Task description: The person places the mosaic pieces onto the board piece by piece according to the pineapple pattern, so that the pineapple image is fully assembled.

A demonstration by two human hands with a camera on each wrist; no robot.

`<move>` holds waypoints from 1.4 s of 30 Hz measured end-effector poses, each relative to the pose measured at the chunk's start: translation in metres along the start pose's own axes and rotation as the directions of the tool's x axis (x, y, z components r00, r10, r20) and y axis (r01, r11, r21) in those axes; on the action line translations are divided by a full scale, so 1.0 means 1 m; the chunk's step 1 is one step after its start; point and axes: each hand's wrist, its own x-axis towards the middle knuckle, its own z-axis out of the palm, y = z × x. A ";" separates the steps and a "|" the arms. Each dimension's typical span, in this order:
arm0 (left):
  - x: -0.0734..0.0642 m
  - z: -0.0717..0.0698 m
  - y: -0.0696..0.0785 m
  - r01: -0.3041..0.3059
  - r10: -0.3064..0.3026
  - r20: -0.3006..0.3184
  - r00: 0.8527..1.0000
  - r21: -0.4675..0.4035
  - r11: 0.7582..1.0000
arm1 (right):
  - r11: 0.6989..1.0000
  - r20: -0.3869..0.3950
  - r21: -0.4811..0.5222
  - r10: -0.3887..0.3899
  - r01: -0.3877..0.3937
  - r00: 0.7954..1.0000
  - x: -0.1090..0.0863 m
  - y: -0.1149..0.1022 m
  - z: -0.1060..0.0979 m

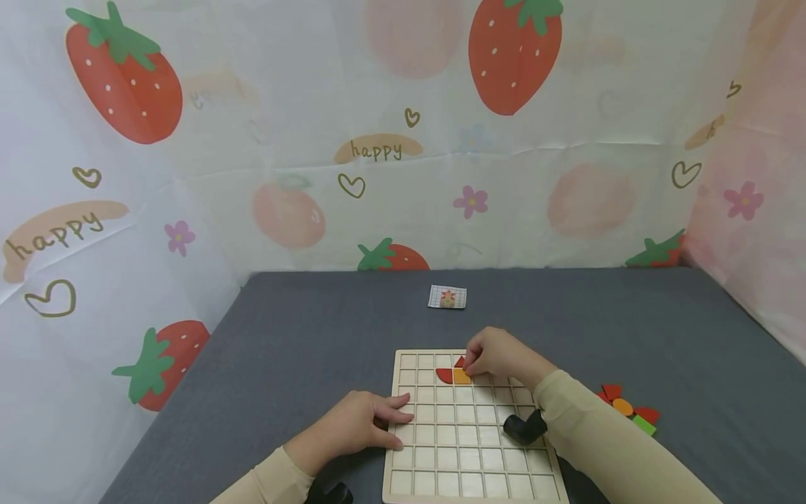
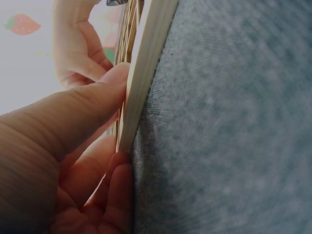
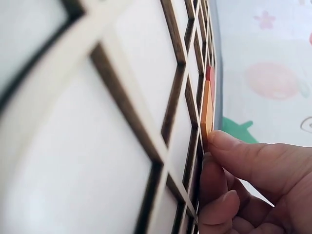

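Observation:
A pale wooden grid board (image 1: 434,437) lies on the dark cloth. In its far rows sit a red quarter-round tile (image 1: 444,376), an orange square tile (image 1: 462,376) and a red triangular tile (image 1: 460,362). My right hand (image 1: 504,357) is over the board's far side; its thumb and index finger pinch the orange tile's right end in the right wrist view. The fingers partly cover the orange and triangular tiles. At the board's left edge rests my left hand (image 1: 362,423), fingers spread and thumb pressing the wooden rim (image 2: 141,68).
Right of the board, beyond the right forearm, lies a small pile of tiles: an orange disc (image 1: 623,407), a green tile (image 1: 644,425) and several red ones (image 1: 646,414). A small printed picture card (image 1: 448,297) lies behind the board. A strawberry-patterned curtain (image 1: 302,133) surrounds the table.

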 end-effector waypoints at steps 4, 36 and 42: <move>0.000 0.001 -0.001 0.000 0.000 0.001 1.000 0.003 1.000 | 1.000 0.019 -0.003 -0.008 0.008 1.000 -0.001 -0.001 -0.001; 0.000 0.001 0.000 0.004 -0.004 -0.007 1.000 0.014 1.000 | 0.998 0.049 0.010 -0.055 0.055 0.997 -0.065 0.076 -0.094; 0.000 0.001 -0.001 0.000 0.001 -0.009 1.000 0.014 1.000 | 0.999 0.111 0.027 -0.040 0.037 0.993 -0.077 0.088 -0.089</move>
